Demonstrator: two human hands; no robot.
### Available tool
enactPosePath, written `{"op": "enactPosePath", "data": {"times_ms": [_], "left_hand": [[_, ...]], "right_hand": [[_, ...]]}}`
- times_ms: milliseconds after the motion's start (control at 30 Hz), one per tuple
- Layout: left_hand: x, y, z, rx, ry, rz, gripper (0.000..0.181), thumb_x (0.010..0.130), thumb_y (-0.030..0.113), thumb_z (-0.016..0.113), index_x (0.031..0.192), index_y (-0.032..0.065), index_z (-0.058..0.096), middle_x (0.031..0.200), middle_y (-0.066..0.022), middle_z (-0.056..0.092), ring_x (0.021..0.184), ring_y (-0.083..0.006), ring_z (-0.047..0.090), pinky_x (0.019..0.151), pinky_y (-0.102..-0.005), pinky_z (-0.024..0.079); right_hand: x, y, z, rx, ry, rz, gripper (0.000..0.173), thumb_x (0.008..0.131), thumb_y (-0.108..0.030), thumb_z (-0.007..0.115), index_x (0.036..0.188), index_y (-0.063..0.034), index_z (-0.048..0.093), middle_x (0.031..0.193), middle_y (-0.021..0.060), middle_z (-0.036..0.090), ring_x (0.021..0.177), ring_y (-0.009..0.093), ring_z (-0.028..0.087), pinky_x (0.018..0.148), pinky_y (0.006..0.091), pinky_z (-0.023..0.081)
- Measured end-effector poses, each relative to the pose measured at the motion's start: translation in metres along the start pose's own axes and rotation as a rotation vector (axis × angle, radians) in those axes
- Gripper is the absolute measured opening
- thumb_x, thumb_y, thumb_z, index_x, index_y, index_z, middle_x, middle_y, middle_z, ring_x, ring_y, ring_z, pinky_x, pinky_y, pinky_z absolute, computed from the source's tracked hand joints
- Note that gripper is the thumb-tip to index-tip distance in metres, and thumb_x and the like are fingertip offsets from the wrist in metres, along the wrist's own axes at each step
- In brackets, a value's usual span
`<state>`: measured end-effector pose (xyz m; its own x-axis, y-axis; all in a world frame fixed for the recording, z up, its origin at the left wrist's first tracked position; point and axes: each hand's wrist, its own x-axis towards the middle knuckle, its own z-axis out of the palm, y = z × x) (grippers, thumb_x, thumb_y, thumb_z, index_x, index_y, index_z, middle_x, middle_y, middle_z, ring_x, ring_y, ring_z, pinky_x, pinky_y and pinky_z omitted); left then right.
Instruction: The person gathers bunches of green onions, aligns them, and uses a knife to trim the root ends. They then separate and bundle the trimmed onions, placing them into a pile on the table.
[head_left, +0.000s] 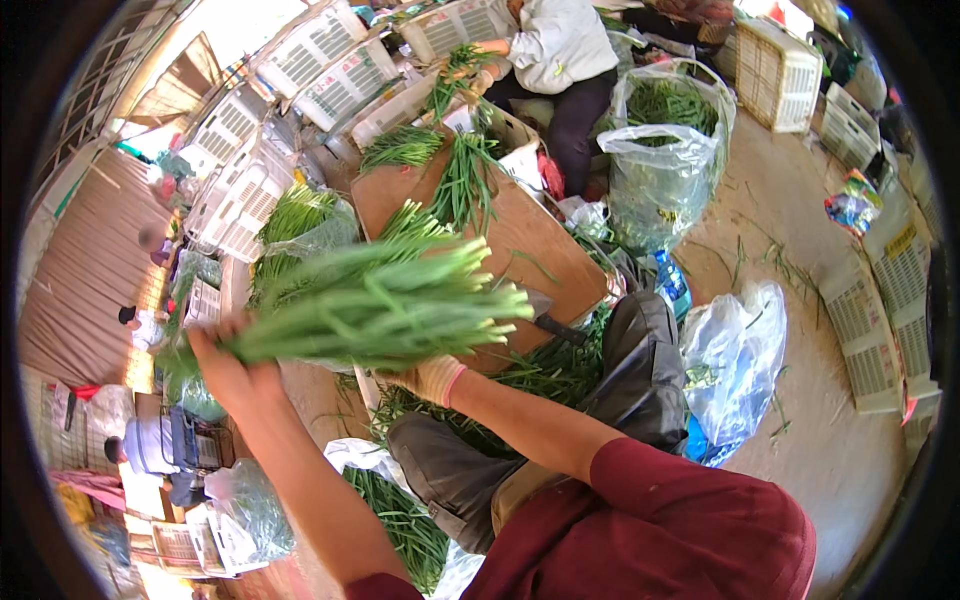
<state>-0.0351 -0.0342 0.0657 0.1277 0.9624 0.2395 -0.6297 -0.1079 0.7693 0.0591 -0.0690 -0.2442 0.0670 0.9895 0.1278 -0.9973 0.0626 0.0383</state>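
A large bundle of green leafy stalks, slightly blurred, is held over the left edge of the low brown board, its pale cut ends pointing right. My left hand, bare, is closed round the leafy end. My right hand, in a pale knitted glove, is under the bundle near the cut ends; its fingers are hidden. Smaller bunches lie on the board's far part. A knife with a dark handle lies at the board's near right edge, its blade partly covered by the bundle.
Loose green leaves lie below the board. A clear bag of greens stands at right, beside a blue-labelled bottle and a crumpled plastic bag. White plastic crates line the left. Another person sits across, handling greens.
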Motion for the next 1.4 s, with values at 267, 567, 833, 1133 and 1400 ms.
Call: {"op": "enactPosePath", "data": {"times_ms": [267,567,833,1133,1400], "left_hand": [[-0.150,-0.095,-0.250,-0.156,0.048,-0.375,0.039,0.106,0.039,0.053,0.079,0.0120,0.055,0.081,-0.0035,0.059,0.097,-0.0278,0.059,0.102,-0.0528,0.047],[-0.218,-0.057,-0.349,0.835,0.204,-0.282,0.075,0.094,0.037,0.072,0.152,0.0021,0.038,0.149,-0.0184,0.048,0.137,-0.0339,0.046,0.119,-0.0481,0.034],[-0.209,-0.087,-0.213,1.892,-0.814,-0.001,0.129,0.058,0.036,0.094,0.155,-0.0069,0.021,0.156,-0.0290,0.034,0.146,-0.0444,0.029,0.122,-0.0498,0.024],[-0.203,-0.149,-0.238,1.487,-0.470,0.012,0.045,0.065,0.004,0.082,0.108,0.0063,0.069,0.095,-0.0187,0.072,0.092,-0.0417,0.068,0.078,-0.0474,0.054],[-0.128,-0.093,-0.246,1.738,-0.337,0.096,0.052,0.063,0.002,0.080,0.113,0.0031,0.067,0.099,-0.0206,0.071,0.093,-0.0418,0.069,0.080,-0.0479,0.055]], "right_hand": [[-0.081,-0.009,-0.018,0.121,-0.652,-0.302,0.050,0.102,-0.041,0.058,0.143,-0.0124,0.051,0.154,0.0130,0.042,0.140,0.030,0.042,0.112,0.0463,0.043],[-0.113,-0.011,-0.022,-0.277,-0.027,0.062,0.050,0.100,-0.048,0.062,0.131,-0.0093,0.061,0.119,0.0094,0.067,0.104,0.019,0.065,0.087,0.0344,0.058],[-0.108,-0.005,-0.020,-0.250,0.020,0.224,0.052,0.103,-0.049,0.055,0.126,-0.0037,0.065,0.094,0.0022,0.069,0.086,0.015,0.066,0.074,0.0313,0.058],[-0.075,0.004,-0.025,-0.072,-0.262,0.001,0.057,0.102,-0.047,0.057,0.141,-0.0058,0.055,0.124,0.0111,0.066,0.103,0.025,0.063,0.092,0.0436,0.053],[-0.092,-0.082,0.056,-0.426,-0.118,-0.319,0.058,0.096,-0.047,0.067,0.136,-0.0064,0.058,0.133,0.0121,0.061,0.124,0.029,0.057,0.107,0.0490,0.046]]}}
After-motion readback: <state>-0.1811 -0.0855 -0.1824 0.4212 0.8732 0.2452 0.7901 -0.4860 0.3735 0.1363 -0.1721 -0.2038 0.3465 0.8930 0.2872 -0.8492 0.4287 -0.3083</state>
